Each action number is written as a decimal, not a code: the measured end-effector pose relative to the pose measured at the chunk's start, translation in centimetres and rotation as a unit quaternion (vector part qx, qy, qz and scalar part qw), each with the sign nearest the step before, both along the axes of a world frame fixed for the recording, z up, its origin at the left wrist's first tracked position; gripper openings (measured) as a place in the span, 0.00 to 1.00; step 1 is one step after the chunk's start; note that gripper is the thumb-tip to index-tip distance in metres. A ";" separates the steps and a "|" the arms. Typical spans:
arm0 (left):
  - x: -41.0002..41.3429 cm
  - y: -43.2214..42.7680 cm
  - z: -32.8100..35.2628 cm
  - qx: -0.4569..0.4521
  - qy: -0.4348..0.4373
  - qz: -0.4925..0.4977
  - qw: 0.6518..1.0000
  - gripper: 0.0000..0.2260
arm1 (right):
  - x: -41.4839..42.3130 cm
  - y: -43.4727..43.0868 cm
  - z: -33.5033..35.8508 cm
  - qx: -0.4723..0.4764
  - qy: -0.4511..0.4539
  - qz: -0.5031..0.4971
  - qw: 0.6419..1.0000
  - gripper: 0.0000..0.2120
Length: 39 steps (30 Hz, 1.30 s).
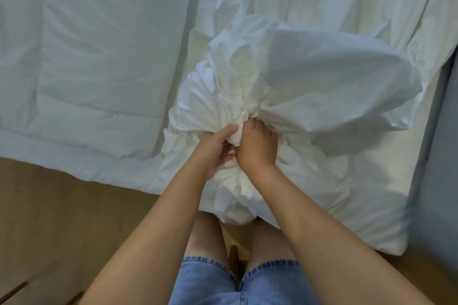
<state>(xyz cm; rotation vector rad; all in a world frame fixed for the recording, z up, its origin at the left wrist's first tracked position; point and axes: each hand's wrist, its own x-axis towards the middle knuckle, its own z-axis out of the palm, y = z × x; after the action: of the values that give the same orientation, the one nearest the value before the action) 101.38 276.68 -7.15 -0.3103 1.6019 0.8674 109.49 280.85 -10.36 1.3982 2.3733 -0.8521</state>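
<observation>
Both hands met on a gathered knot of white cover (309, 86), just to the right of the quilted duvet (94, 57). The left hand (214, 151) was curled round the bunched folds with its thumb pressed along the top, while the right hand (257, 150), touching it, lay knuckles-up with its fingers dug into the same cloth. Pleats fanned out from that grip, and the cover billowed up and away to the right of the duvet, its lower end hanging over the bed's near edge against the person's bare knees. Whether anything was inside the cover could not be told. The duvet itself lay flat, with its near edge hanging over the bed. Below the duvet ran a tan wooden floor (49, 218), and at the far right, beyond the cover, stood a grey padded bed edge (431, 181). Blue denim shorts (205, 282) showed below the duvet, between the person's forearms.
</observation>
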 end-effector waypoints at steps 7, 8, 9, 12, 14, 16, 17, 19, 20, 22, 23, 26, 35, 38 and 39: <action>-2.0 -0.9 0.6 0.026 0.019 -0.091 0.995 0.14 | -0.7 0.8 1.2 -0.016 -0.024 -0.025 0.999 0.16; -2.5 -1.0 1.0 0.029 0.022 -0.108 0.993 0.12 | -1.0 1.1 1.4 -0.034 -0.042 -0.029 0.998 0.17; -3.0 -1.3 1.3 0.028 0.027 -0.125 0.991 0.11 | -1.4 1.5 1.7 -0.047 -0.060 -0.035 0.997 0.18; -5.6 -2.4 2.1 0.042 0.074 -0.192 0.978 0.08 | -3.2 1.9 2.4 -0.065 -0.120 -0.056 0.989 0.24; -7.9 -3.2 2.7 0.069 0.105 -0.203 0.971 0.06 | -4.7 0.9 3.0 -0.067 -0.157 -0.073 0.983 0.32; -10.5 -4.3 3.3 0.092 0.118 -0.189 0.970 0.05 | -6.2 -0.6 4.1 -0.035 -0.183 -0.092 0.978 0.35; -11.9 -4.9 3.7 0.104 0.129 -0.185 0.969 0.04 | -7.0 -1.3 4.8 -0.003 -0.188 -0.101 0.977 0.34; -15.1 -6.4 4.3 0.130 0.164 -0.188 0.960 0.06 | -9.4 -2.8 6.5 0.068 -0.164 -0.114 0.978 0.34; -17.0 -7.3 4.7 0.143 0.190 -0.194 0.952 0.07 | -11.2 -3.6 7.3 0.097 -0.129 -0.107 0.981 0.34; -20.9 -9.4 5.4 0.163 0.252 -0.200 0.933 0.06 | -15.7 -5.5 8.8 0.125 -0.037 -0.062 0.990 0.33; -23.0 -10.6 5.6 0.171 0.280 -0.198 0.924 0.06 | -18.3 -6.6 9.4 0.120 0.007 -0.032 0.992 0.33; -29.3 -14.8 5.5 0.157 0.380 -0.181 0.893 0.09 | -26.3 -10.0 10.2 0.063 0.083 0.061 0.993 0.33; -42.7 -22.4 3.1 -0.127 0.573 -0.043 0.809 0.46 | -40.4 -14.0 8.5 0.021 0.036 0.180 0.983 0.45; -46.1 -21.3 2.8 -0.102 0.374 0.043 0.921 0.55 | -43.0 -13.3 8.5 -0.001 0.047 0.156 0.987 0.47; -46.7 -20.6 2.7 -0.053 0.313 0.049 0.947 0.53 | -43.6 -13.0 8.5 -0.009 0.058 0.144 0.988 0.46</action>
<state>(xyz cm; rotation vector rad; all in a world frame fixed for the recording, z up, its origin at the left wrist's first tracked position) 54.71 256.09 -4.45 -0.1967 2.2440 1.0184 65.92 267.82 -1.85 0.9867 2.5639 -0.8920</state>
